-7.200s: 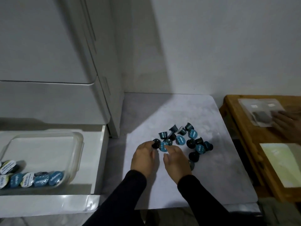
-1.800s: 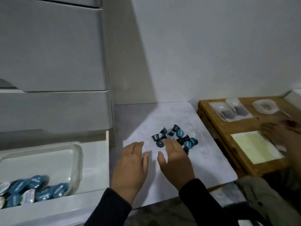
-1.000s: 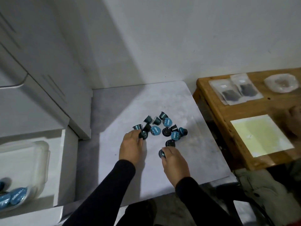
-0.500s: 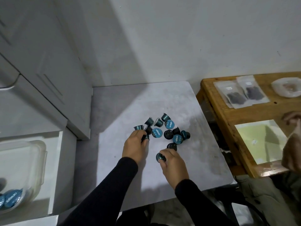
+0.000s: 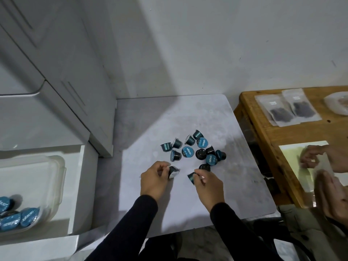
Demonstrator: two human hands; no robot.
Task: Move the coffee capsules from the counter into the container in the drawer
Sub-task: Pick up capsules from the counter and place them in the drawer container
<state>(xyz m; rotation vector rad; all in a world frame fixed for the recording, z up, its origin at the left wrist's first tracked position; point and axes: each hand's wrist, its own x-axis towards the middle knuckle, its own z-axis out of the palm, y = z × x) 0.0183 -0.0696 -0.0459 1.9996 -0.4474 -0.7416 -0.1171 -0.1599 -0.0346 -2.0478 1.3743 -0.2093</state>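
With 1 capsule pinched in the left hand (image 5: 153,178) and 1 in the right hand (image 5: 208,185), both grips should be kept firm and the capsules carried low across to the container (image 5: 56,178) in the open drawer (image 5: 79,185), then released close over the capsules already lying there. The remaining capsules (image 5: 195,150) are clustered on the table (image 5: 235,185) just beyond the fingertips of both hands; the container is well apart to the left
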